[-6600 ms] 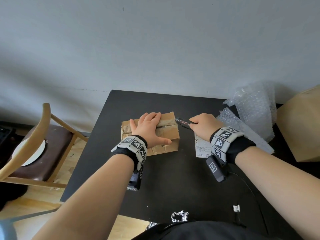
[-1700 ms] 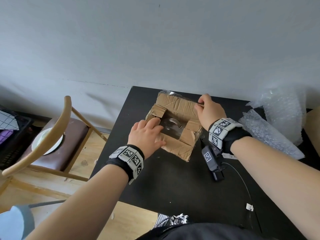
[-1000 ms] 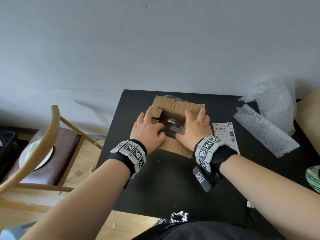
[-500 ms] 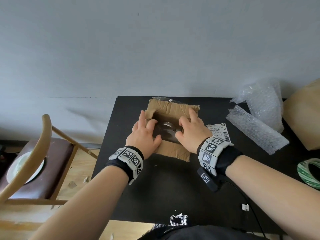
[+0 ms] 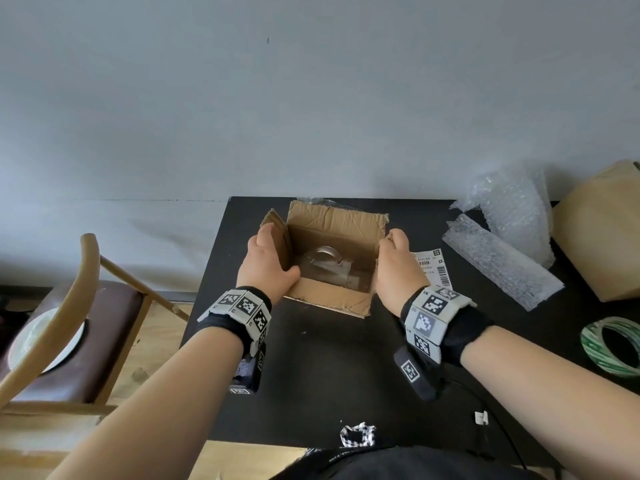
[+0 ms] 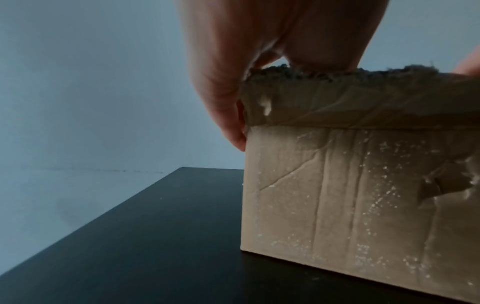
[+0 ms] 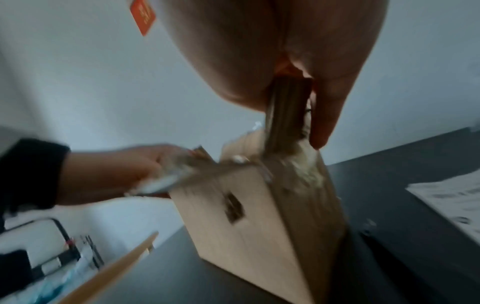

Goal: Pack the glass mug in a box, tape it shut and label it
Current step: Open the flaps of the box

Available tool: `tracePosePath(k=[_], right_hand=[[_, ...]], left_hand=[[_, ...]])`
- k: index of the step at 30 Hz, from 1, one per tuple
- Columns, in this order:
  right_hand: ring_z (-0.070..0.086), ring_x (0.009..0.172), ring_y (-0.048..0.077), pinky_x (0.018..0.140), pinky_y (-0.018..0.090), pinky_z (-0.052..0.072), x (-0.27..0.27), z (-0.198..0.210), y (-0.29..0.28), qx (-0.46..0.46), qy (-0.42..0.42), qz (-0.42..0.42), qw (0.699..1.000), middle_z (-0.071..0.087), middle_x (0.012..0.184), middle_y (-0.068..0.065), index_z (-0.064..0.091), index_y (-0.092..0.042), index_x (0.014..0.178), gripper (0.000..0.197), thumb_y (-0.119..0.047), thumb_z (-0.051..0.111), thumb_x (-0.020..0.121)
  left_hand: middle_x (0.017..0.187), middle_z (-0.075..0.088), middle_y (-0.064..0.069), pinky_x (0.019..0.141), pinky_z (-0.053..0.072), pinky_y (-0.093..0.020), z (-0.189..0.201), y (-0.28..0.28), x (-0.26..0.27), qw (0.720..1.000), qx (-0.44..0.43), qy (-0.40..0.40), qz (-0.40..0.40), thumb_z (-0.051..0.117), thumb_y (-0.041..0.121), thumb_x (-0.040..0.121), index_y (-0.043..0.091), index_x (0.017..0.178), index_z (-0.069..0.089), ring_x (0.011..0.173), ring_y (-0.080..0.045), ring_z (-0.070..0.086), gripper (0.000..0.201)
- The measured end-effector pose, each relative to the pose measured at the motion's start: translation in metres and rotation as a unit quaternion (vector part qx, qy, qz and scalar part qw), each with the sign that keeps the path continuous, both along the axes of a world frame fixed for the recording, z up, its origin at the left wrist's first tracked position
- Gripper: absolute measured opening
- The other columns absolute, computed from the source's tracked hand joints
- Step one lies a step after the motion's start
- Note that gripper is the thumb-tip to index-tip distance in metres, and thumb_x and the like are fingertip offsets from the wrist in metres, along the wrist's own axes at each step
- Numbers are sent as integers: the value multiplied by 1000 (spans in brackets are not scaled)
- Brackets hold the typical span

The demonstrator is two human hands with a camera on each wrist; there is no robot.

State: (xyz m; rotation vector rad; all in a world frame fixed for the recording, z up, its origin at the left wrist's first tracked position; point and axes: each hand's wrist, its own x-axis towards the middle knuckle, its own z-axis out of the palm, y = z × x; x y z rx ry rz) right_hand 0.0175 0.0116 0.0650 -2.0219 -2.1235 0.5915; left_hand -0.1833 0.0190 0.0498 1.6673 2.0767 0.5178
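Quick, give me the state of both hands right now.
Left hand: gripping the cardboard box's left flap.
Right hand: pinching its right flap.

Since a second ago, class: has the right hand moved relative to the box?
Yes. The right hand went from the box opening to its right flap, toward the shipping label.

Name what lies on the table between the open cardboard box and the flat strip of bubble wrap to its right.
In the head view, a printed shipping label lies flat on the black table between the cardboard box and the bubble wrap strip; the right hand covers its left edge.
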Motion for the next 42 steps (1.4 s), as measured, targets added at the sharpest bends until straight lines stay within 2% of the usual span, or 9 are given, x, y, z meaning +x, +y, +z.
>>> tracePosePath(k=[4,7,9,19,24,28,32,35,42], right_hand=[[44,127,31,95,30,44,15,-22,-11,19,18,4,1000,-11,155,16,17,-9,146,57,-17,45,97],[1,145,31,115,37,17,20,-32,-13,-108,104,-49,987,-26,154,11,-9,-14,149,78,-48,36,96],[-10,145,26,116,36,5,20,-34,-13,-162,148,-58,974,-25,154,9,-16,-12,147,89,-56,39,92],[10,145,25,116,34,14,27,-33,17,-177,137,-25,974,-2,158,11,-8,-6,149,87,-39,49,93],[19,139,35,112,43,22,17,-9,17,-25,-110,29,993,12,153,18,10,-4,147,87,-48,55,87],[32,121,24,98,41,27,-15,17,11,143,-142,160,966,43,130,3,55,-17,116,32,-34,51,89],[48,112,29,87,39,41,-48,17,17,44,-103,177,978,51,122,11,52,-9,119,28,-19,48,93],[54,107,37,80,38,44,-58,5,29,-60,-51,130,988,53,120,21,51,1,118,28,-12,46,93],[59,96,27,73,31,40,-58,-11,44,-83,-33,63,994,63,104,13,60,-5,108,41,-38,36,99]], left_hand=[[141,36,-9,80,40,-29,-4,-6,2,998,21,-48,31,72,22,75,19,145,20,113,-27,52,87],[144,33,-9,87,40,-29,-6,-13,4,995,31,-82,48,76,22,73,19,146,19,120,-26,47,92],[145,32,-10,95,39,-31,-7,-17,5,993,32,-101,58,79,21,71,17,146,19,124,-25,44,96],[148,29,-8,106,35,-35,-8,-35,6,989,-14,-125,74,91,29,55,17,148,11,132,-24,37,123],[151,21,-11,103,41,-41,-10,-38,10,995,-25,-46,84,86,42,59,21,148,8,128,-28,44,120],[158,-11,-7,116,-3,-47,-6,-40,12,979,19,203,28,70,68,62,32,146,20,146,-30,-6,104],[157,18,6,111,-19,-52,2,-41,16,933,40,321,-155,56,59,82,37,131,50,147,-21,-6,53],[136,51,14,109,-16,-59,0,-42,16,943,-26,281,-179,47,55,90,39,125,54,146,-14,10,39],[126,57,7,110,26,-43,-13,-38,9,954,-33,226,-193,46,46,94,30,124,55,141,-16,21,35]])
